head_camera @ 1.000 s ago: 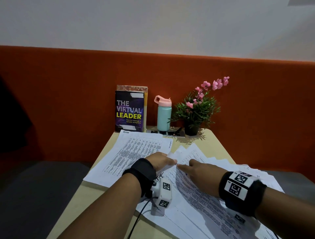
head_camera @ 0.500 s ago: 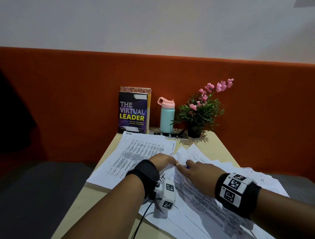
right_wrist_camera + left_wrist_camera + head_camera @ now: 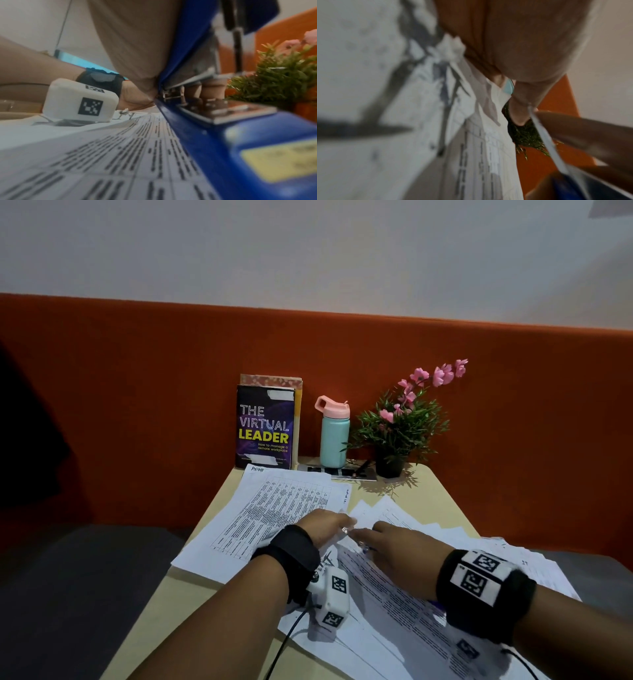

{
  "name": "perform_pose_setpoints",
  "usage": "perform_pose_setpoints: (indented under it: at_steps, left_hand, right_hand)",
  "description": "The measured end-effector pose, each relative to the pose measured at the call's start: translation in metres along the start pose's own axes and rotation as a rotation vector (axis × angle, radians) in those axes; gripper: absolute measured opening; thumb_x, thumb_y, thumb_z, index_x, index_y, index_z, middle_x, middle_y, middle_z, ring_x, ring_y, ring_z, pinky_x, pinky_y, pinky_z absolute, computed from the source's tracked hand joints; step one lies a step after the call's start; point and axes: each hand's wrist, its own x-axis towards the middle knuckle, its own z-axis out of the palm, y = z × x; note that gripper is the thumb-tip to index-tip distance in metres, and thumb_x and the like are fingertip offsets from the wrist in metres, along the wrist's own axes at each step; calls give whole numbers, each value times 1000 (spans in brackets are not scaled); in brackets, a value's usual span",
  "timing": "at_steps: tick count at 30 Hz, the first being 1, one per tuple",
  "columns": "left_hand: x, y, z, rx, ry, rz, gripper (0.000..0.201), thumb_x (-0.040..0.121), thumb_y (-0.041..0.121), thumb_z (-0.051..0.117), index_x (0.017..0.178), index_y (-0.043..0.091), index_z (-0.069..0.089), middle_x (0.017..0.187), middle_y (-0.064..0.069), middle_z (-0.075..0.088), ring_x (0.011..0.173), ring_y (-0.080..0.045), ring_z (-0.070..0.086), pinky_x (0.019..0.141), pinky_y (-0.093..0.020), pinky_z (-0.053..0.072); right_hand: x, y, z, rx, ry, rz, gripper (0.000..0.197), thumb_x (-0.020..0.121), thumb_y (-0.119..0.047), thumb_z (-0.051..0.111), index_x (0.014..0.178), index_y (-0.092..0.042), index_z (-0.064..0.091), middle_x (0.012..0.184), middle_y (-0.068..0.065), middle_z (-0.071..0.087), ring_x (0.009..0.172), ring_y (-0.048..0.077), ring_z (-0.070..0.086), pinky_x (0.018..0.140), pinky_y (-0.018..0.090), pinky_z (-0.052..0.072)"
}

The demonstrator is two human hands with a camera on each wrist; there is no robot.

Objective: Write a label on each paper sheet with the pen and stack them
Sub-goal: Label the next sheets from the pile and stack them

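Printed paper sheets [image 3: 411, 604] lie fanned over the right half of the table. A second pile [image 3: 274, 508], with handwriting at its top left corner, lies to the left. My left hand [image 3: 329, 525] pinches the top corner of the fanned sheets [image 3: 494, 97]. My right hand [image 3: 387, 539] meets it there and grips a blue stapler [image 3: 202, 135], whose metal plate and yellow label show in the right wrist view. In the head view only a sliver of the blue stapler [image 3: 368, 549] shows under the hand. The stapler [image 3: 565, 189] also shows blurred in the left wrist view. No pen is in either hand.
A book [image 3: 265, 429], a teal bottle [image 3: 334, 436] and a potted plant [image 3: 400, 436] stand along the table's far edge against an orange backrest. A dark pen-like thing [image 3: 362, 468] lies on a card by the bottle. Bare tabletop [image 3: 205, 604] shows near left.
Both hands stay together at the corner of the fanned sheets. The right fingertips have closed in slightly on the left hand. The head view has tilted up a little.
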Motion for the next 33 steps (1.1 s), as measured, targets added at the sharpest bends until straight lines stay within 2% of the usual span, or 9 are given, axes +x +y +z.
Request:
perform_pose_setpoints:
  at_steps: [2, 4, 6, 8, 10, 12, 17, 25, 33]
  left_hand:
    - [-6, 3, 3, -23, -21, -23, 74, 71, 52, 78, 126, 5, 64, 137, -6, 58, 124, -21, 56, 111, -37, 39]
    - [-11, 8, 3, -26, -28, -8, 65, 85, 51, 69, 134, 9, 57, 136, 7, 49, 125, -11, 47, 105, -28, 35]
    - [-9, 11, -2, 6, 38, 35, 55, 87, 47, 69, 126, 8, 63, 132, -1, 57, 120, -18, 54, 105, -33, 41]
    - [-13, 17, -11, 59, 143, 107, 41, 85, 40, 72, 108, 6, 68, 111, -11, 68, 100, -27, 64, 93, -39, 52]
    - [-19, 23, -22, 212, 276, 218, 24, 86, 31, 73, 97, 10, 69, 96, -7, 68, 85, -23, 62, 79, -34, 53]
    - [-30, 29, -27, 395, 336, 305, 24, 85, 34, 74, 97, 14, 70, 96, -2, 71, 87, -19, 64, 81, -32, 53]
    - [-60, 32, -8, 426, -13, 111, 30, 87, 27, 74, 102, 2, 71, 86, -9, 67, 63, -18, 62, 53, -23, 51]
    - [-77, 29, 8, 243, 2, 110, 6, 87, -8, 64, 88, -4, 68, 61, -9, 63, 42, -11, 61, 42, -20, 50]
    - [-89, 31, -7, 114, -35, -17, 8, 92, 1, 64, 85, 0, 66, 63, -11, 67, 46, -12, 62, 48, -20, 54]
  right_hand:
    - [-9, 1, -3, 137, 33, 35, 54, 105, -32, 38, 154, -38, 14, 136, -1, 50, 110, 25, 57, 89, 35, 47]
    - [-13, 3, -7, 218, 57, 74, 65, 104, -35, 41, 155, -38, 0, 145, 0, 49, 113, 23, 57, 88, 32, 45]
    - [-14, 6, -7, 240, 70, 97, 70, 104, -36, 42, 155, -38, -5, 148, 2, 47, 115, 24, 57, 88, 31, 44]
    - [-13, 10, -4, 247, 75, 120, 67, 103, -37, 42, 156, -35, 0, 150, 1, 44, 120, 24, 54, 91, 31, 43]
    - [-12, 11, 0, 245, 71, 141, 59, 103, -37, 41, 155, -31, 14, 152, -2, 41, 129, 21, 49, 100, 32, 42]
    - [-12, 11, 4, 210, 60, 147, 49, 102, -37, 40, 149, -29, 31, 147, -2, 47, 128, 21, 50, 104, 34, 43]
    - [-11, 9, 5, 154, 58, 156, 38, 99, -40, 40, 136, -28, 43, 125, 2, 61, 106, 22, 60, 89, 38, 51]
    - [-13, 0, 3, 104, 54, 97, 32, 100, -40, 40, 128, -27, 48, 121, 1, 62, 102, 24, 60, 86, 39, 52]
    - [-18, -8, -3, 92, 78, 13, 37, 101, -40, 41, 136, -32, 44, 133, -5, 56, 114, 20, 56, 94, 35, 48]
